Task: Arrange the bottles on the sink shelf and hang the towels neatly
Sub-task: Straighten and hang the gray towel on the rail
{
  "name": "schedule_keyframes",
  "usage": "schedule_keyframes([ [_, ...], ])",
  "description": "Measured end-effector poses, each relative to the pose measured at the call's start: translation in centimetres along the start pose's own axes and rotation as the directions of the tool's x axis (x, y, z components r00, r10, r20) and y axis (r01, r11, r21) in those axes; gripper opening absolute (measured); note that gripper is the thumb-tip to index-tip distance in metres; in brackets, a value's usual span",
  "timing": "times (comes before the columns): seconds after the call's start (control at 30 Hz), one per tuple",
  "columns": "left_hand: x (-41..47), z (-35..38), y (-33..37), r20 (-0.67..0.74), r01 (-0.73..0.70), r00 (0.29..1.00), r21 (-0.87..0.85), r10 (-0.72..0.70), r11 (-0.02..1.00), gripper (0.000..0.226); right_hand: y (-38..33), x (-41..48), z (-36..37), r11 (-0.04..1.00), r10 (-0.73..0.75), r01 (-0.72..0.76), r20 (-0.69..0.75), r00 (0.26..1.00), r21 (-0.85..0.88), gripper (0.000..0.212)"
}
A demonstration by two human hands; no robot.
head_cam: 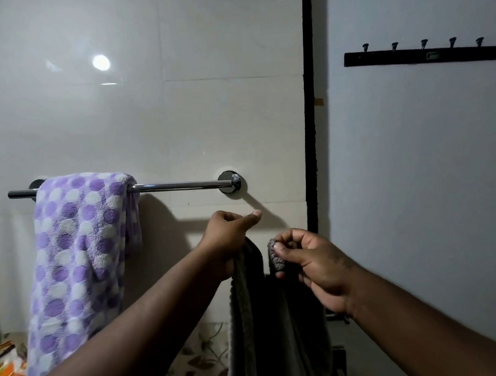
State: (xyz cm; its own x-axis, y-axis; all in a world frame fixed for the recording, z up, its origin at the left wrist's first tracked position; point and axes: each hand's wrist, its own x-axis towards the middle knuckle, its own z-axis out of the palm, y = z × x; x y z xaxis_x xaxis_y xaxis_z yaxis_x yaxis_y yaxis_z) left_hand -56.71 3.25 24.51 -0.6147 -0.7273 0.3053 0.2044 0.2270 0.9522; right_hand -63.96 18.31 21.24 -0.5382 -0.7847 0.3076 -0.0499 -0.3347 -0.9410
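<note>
The grey towel point(267, 318) is gripped by the left hand point(230, 242) and pinched by the right hand point(314, 265), probably for draping over the towel rail point(182, 186).

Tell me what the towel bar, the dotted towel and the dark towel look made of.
Towel bar: polished metal, probably chromed or stainless, given its mirror-like glints. Dotted towel: soft cloth, terry or fleece by its nubbly matte pile. Dark towel: thick matte pile cloth; fibre unclear.
</note>
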Motion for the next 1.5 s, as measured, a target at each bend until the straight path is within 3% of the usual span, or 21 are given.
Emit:
schedule_keyframes([
  [0.13, -1.1, 2.3, 0.6, 0.14, 0.108, 0.986, -0.151, -0.086, 0.983, 0.021, 0.4, -0.1, 0.7, 0.996, 0.072, -0.077, 0.103, 0.992, 0.047, 0.015],
  [0.33, -2.1, 1.2, -0.5, 0.298, 0.129, 0.95, -0.118, -0.089, 0.985, 0.028, 1.3, 1.0, -1.1, 0.994, 0.078, -0.086, -0.101, 0.992, -0.069, 0.017],
  [0.47, -2.6, -0.1, -1.7, 0.419, 0.211, 0.891, -0.043, -0.174, 0.977, 0.006, 1.0, 1.8, -2.5, 0.998, 0.043, -0.049, -0.144, 0.989, -0.041, 0.014],
  [0.57, -2.7, -0.4, -2.0, 0.423, 0.268, 0.882, -0.086, -0.208, 0.96, 0.011, 0.7, 1.9, -2.9, 0.99, 0.061, -0.079, -0.156, 0.986, -0.118, 0.015],
  [0.63, -2.8, -0.3, -2.0, 0.394, 0.281, 0.896, -0.151, -0.203, 0.948, 0.01, 0.4, 1.9, -2.9, 0.963, 0.029, -0.095, -0.258, 0.966, -0.25, 0.012],
  [0.7, -2.8, -0.1, -2.2, 0.334, 0.277, 0.921, -0.197, -0.201, 0.941, 0.018, 0.0, 1.9, -3.2, 0.919, -0.09, -0.09, -0.426, 0.9, -0.383, 0.01],
  [0.77, -2.9, 0.2, -2.5, 0.298, 0.26, 0.936, -0.226, -0.188, 0.939, 0.021, -0.3, 1.8, -3.1, 0.893, -0.21, -0.044, -0.501, 0.84, -0.448, 0.011],
  [0.97, -4.0, 1.9, -2.4, 0.281, 0.213, 0.949, -0.243, -0.142, 0.946, 0.014, -0.4, 0.8, -0.6, 0.786, -0.343, 0.091, -0.309, 0.887, -0.612, 0.008],
  [1.1, -4.1, 1.9, -2.4, 0.25, 0.204, 0.958, -0.239, -0.143, 0.949, 0.011, -1.0, -0.2, -1.3, 0.767, -0.345, 0.131, -0.232, 0.909, -0.628, 0.007],
  [1.2, -4.4, 2.1, -2.4, 0.244, 0.215, 0.957, -0.241, -0.155, 0.946, 0.005, -1.1, -0.6, -1.4, 0.747, -0.321, 0.116, -0.203, 0.925, -0.654, 0.003],
  [1.3, -4.5, 2.4, -2.5, 0.226, 0.239, 0.957, -0.262, -0.181, 0.935, 0.003, -1.0, -0.9, -1.5, 0.707, -0.288, 0.09, -0.169, 0.943, -0.701, 0.016],
  [1.5, -5.1, 3.5, -2.6, 0.231, 0.311, 0.941, -0.294, -0.248, 0.904, 0.009, 0.0, -1.8, -1.6, 0.598, -0.402, 0.117, -0.17, 0.899, -0.793, 0.019],
])
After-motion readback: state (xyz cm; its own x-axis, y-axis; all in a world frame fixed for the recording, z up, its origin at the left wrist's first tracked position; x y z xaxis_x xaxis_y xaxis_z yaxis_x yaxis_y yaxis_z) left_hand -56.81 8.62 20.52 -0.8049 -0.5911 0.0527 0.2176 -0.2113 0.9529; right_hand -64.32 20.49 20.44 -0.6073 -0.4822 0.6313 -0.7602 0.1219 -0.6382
